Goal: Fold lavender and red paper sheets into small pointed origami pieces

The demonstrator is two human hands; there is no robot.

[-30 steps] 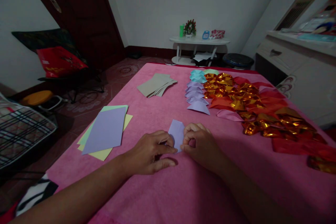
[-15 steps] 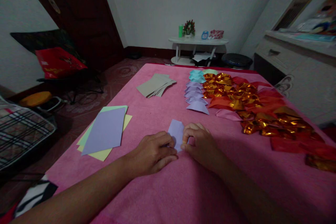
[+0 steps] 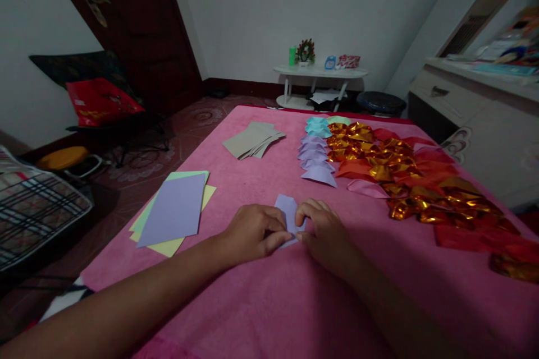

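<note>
A small folded sheet of purple paper (image 3: 288, 208) lies on the pink cloth in front of me, between my two hands. My left hand (image 3: 260, 231) grips its left side, with the thumb near the lower edge. On the right side, my right hand (image 3: 323, 234) pinches the paper with curled fingers and thumb. The thumbs are close together at its lower part. Fingers cover both side edges. Farther off to the right stands a row of folded purple papers (image 3: 318, 173). To the left lies a stack of flat sheets, a purple sheet (image 3: 172, 210) on top.
Grey-brown sheets (image 3: 252, 141) lie fanned out at the back left of the pink cloth (image 3: 236, 314). Shiny gold folded pieces (image 3: 351, 137) and red folded pieces (image 3: 463, 240) spread along the right. Beyond the table stands a small white table (image 3: 320, 72).
My left thumb and fingers have slid right across the lower part of the purple paper, closer to my right thumb. My right hand stays at the right side. The view has shifted slightly.
</note>
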